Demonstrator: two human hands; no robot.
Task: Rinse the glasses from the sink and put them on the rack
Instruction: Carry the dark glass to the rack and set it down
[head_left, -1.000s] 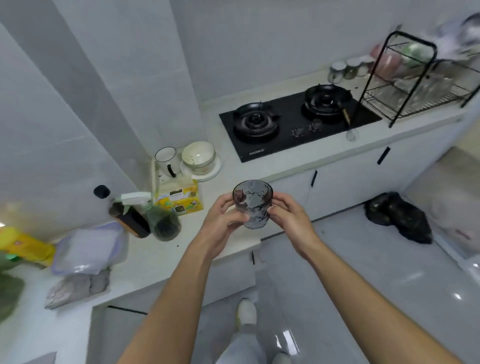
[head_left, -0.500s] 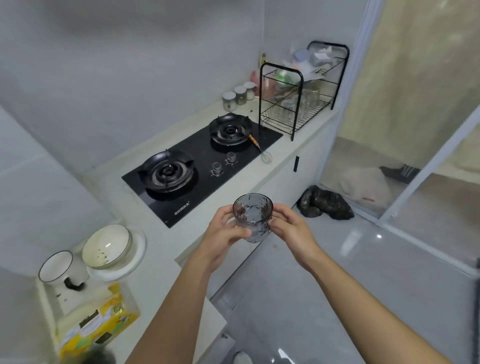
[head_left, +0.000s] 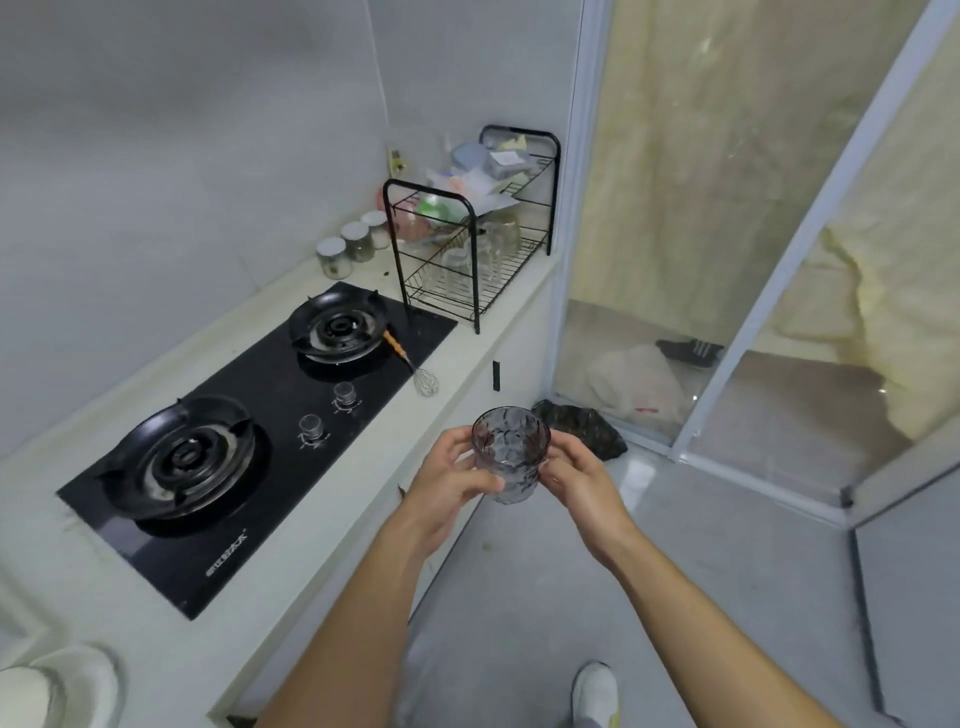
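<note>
A grey-tinted textured glass is upright in front of me, above the floor beside the counter edge. My left hand grips its left side and my right hand grips its right side. The black wire rack stands at the far end of the counter, well beyond the glass. Several clear glasses sit upside down on its lower shelf. The sink is out of view.
A black two-burner gas hob lies in the counter on my left, with a whisk at its right edge. Three jars stand by the wall. A dark bag lies on the floor near a glass sliding door.
The view has swung right and moved along the counter. The hob and rack are now closer, and the cups and yellow box have left the view. Both hands still hold the glass.
</note>
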